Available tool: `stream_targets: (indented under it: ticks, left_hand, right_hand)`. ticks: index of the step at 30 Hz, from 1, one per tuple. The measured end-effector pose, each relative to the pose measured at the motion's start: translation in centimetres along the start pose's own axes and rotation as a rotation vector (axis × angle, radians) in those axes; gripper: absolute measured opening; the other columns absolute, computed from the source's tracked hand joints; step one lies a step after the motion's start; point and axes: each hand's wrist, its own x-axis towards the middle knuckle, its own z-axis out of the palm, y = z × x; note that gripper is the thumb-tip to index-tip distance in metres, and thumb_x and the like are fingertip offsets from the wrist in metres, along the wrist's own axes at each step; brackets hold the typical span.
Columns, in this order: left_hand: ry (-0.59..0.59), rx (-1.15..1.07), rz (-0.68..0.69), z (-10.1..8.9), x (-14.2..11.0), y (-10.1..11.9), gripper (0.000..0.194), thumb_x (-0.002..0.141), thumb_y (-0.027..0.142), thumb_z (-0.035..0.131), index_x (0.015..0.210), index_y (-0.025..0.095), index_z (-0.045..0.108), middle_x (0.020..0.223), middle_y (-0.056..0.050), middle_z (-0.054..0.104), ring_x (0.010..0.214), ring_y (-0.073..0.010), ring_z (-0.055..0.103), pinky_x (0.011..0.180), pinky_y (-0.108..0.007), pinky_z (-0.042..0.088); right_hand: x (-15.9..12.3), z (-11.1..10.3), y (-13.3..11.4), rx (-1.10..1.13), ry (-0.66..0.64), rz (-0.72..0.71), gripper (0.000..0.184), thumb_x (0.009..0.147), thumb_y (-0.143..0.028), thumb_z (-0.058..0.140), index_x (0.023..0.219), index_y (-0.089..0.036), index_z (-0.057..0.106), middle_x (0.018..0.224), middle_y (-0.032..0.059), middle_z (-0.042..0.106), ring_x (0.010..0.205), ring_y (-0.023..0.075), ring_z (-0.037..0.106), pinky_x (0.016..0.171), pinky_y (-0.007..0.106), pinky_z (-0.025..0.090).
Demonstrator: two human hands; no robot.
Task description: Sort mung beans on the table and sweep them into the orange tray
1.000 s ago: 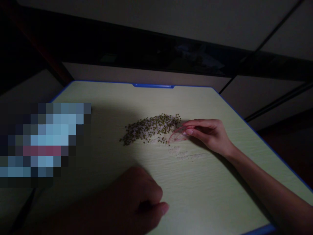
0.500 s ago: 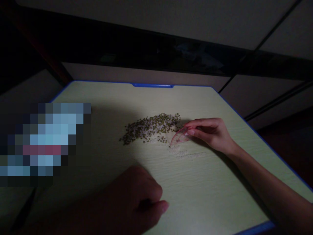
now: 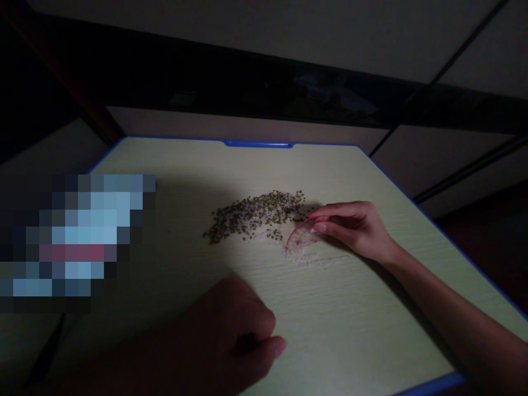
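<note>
My right hand [image 3: 350, 228] pinches a thin see-through plastic protractor [image 3: 297, 235] with a curved red edge, between thumb and fingers. Its tip meets the table at the right end of a heap of mung beans [image 3: 264, 212]. Pale fine grains are mixed into that heap, and a streak of the same pale grains [image 3: 307, 257] lies just below the protractor. Nearer to me, my left hand [image 3: 243, 324] rests in deep shade, curled into a loose fist. Nothing shows in its fingers.
The pale wood-patterned table [image 3: 350, 324] has a blue rim and a blue handle piece [image 3: 259, 144] at its far edge. A blurred-out light-blue object [image 3: 91, 225] covers the left side. Cabinet fronts [image 3: 247, 122] stand behind the table.
The protractor's lower tip has shifted slightly down toward the pale streak, away from the loose beans. My left hand stays nearly still.
</note>
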Motion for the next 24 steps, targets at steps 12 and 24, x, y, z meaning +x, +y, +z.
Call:
stream_targets:
  ticks: [12, 24]
  left_hand:
    - [-0.014, 0.017, 0.018, 0.18, -0.13, -0.11, 0.037, 0.086, 0.02, 0.046, 0.051, 0.017, 0.031, 0.046, 0.006, 0.032, 0.045, -0.0081, 0.028, 0.052, -0.019, 0.032]
    - [0.019, 0.042, 0.001, 0.1, -0.13, 0.0, 0.038, 0.087, 0.019, 0.046, 0.05, 0.017, 0.033, 0.046, 0.006, 0.032, 0.045, -0.0081, 0.027, 0.053, -0.019, 0.033]
  right_hand:
    - [0.13, -0.2, -0.04, -0.095, 0.081, 0.061, 0.017, 0.074, -0.02, 0.071, 0.089, -0.022, 0.077, 0.079, 0.0027, 0.077, 0.061, 0.0124, 0.065, 0.055, 0.023, 0.052]
    - [0.4, 0.47, 0.13, -0.092, 0.172, 0.073, 0.017, 0.073, -0.02, 0.071, 0.089, -0.022, 0.077, 0.081, 0.004, 0.077, 0.068, 0.0153, 0.068, 0.062, 0.027, 0.055]
